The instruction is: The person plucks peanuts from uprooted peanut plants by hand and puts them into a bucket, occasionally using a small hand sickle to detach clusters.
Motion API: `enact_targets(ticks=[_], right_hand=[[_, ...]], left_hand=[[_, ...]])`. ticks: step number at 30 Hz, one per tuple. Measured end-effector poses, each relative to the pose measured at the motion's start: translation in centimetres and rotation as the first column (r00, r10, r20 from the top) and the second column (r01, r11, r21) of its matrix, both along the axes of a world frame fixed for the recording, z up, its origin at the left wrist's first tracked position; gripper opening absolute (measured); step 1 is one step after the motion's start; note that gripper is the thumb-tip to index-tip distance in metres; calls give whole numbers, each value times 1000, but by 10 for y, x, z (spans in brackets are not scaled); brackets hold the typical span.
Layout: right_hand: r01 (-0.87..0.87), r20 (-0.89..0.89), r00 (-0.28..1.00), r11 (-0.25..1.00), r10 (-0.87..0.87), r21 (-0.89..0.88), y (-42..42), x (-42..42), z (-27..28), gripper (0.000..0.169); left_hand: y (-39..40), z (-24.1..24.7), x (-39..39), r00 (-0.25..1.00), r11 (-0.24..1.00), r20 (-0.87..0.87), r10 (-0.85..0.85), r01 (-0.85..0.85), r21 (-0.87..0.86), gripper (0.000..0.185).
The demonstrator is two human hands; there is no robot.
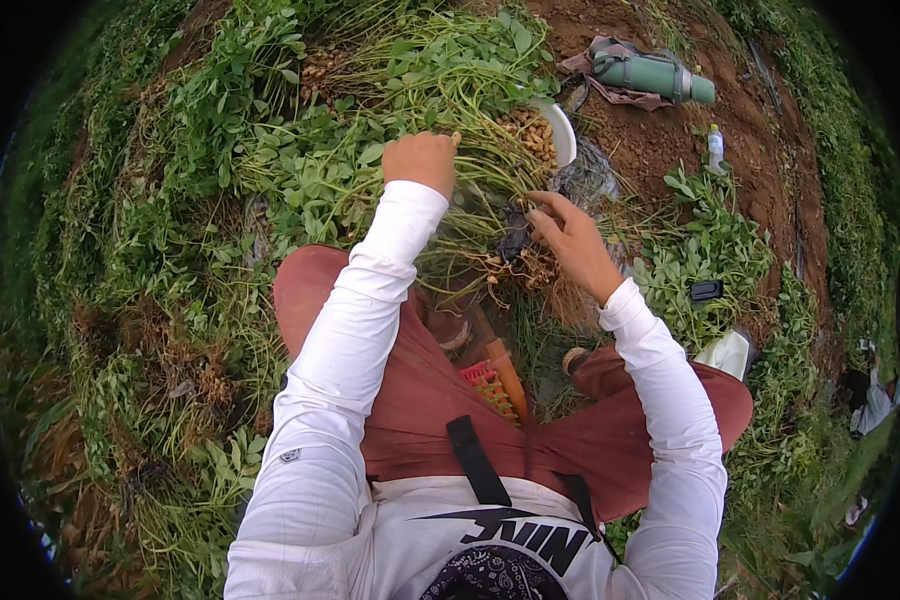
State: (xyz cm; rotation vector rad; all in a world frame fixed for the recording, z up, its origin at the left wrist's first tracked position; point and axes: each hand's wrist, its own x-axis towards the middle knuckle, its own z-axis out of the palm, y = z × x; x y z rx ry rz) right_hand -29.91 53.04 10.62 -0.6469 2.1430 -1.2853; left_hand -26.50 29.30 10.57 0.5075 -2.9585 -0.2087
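My left hand (420, 161) is closed around stems of a bunch of uprooted peanut plants (472, 191), its back towards me. At the root end of the bunch is my right hand (566, 232), thumb and forefinger close together at the stems; whether a pod is pinched between them I cannot tell. Roots and a few pods (493, 280) hang below, beside a scrap of dark plastic film (514, 234). Just beyond, partly covered by the stems, a white bucket (562, 135) holds many picked peanuts (534, 136).
A green vacuum flask (645, 75) lies on cloth at the upper right, near a clear bottle (715, 150). A small black object (706, 290) rests on leaves at right. Heaped peanut plants (195, 367) cover the left side. An orange and red plastic seat or basket (504, 382) is between my legs.
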Motion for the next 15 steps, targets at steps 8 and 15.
enact_targets(ticks=[8, 15], right_hand=[[-91, 64, 992, 977, 105, -192, -13, -4, 20, 41], [87, -258, 957, 982, -130, -170, -34, 15, 15, 17]], left_hand=[[38, 38, 30, 874, 741, -29, -485, 428, 517, 19], [44, 28, 31, 952, 697, -39, -302, 249, 673, 23]])
